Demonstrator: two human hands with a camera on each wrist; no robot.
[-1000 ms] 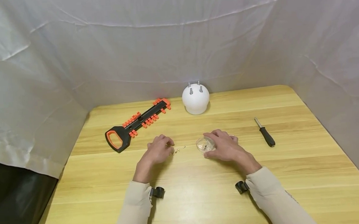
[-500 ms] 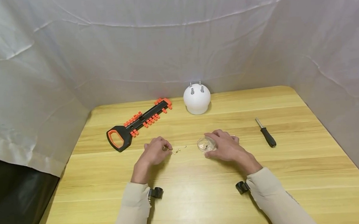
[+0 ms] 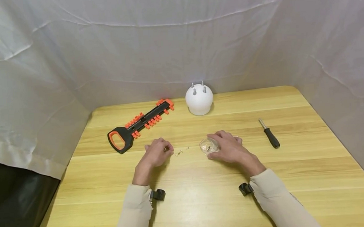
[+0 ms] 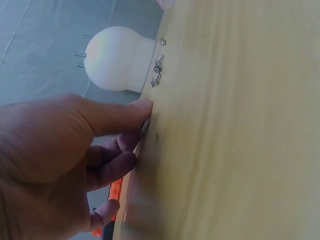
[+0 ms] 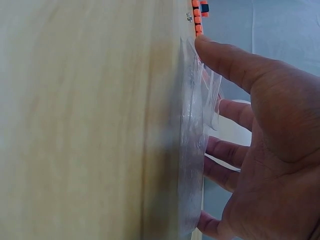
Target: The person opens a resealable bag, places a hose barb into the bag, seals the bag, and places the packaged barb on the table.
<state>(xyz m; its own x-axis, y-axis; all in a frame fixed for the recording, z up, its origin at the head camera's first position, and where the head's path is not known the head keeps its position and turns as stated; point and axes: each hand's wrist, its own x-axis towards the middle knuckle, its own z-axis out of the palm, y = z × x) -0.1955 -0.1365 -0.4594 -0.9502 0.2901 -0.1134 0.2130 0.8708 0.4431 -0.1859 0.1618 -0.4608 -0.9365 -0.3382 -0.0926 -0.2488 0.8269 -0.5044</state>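
Observation:
My left hand (image 3: 155, 153) is low over the wooden table, left of a short row of small metal pieces (image 3: 179, 153). In the left wrist view, its thumb and forefinger are pinched around one small metal piece (image 4: 144, 127); its exact kind is too small to tell. Several more metal pieces (image 4: 157, 69) lie past the thumb. My right hand (image 3: 228, 147) grips a crumpled clear plastic bag (image 3: 209, 146) resting on the table, with small dark bits inside. In the right wrist view, thumb and fingers curl around the bag's edge (image 5: 192, 150).
A black and orange tool holder (image 3: 145, 119) lies at the back left. Behind the hands stands a white rounded object (image 3: 199, 100) with metal pins on top. On the right lies a black-handled screwdriver (image 3: 271, 138). Grey cloth (image 3: 172, 52) walls in the table's back and sides.
My left hand has drawn slightly left and its fingertips have closed on a metal piece, uncovering the others. My right hand and the bag have stayed in place.

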